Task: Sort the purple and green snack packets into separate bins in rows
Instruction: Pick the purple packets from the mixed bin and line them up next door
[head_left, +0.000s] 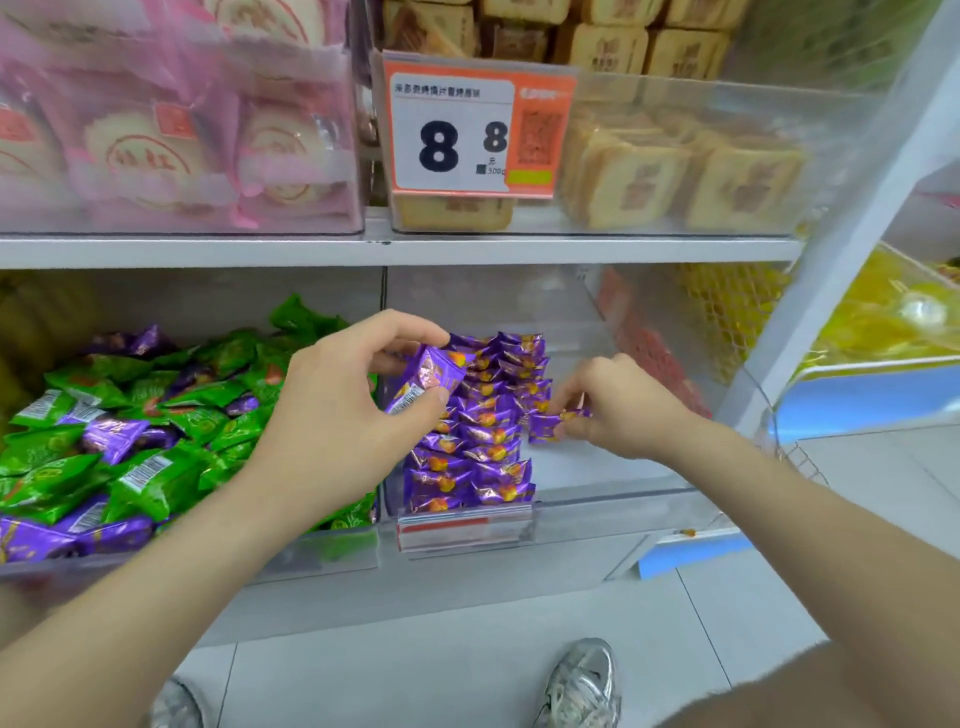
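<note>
Purple packets (430, 382) (545, 426) pinched, one in each hand (337, 410) (621, 410).

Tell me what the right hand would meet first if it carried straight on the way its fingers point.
The right hand, pinching a purple packet, points left across the clear bin. It would probably meet the rows of purple packets first, though depth is hard to judge.

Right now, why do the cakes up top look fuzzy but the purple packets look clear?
Head view: the pink-wrapped cakes and square biscuits look soft behind cloudy bin fronts; the purple packets in rows are sharper; the wide lens slants the white shelf post.
</note>
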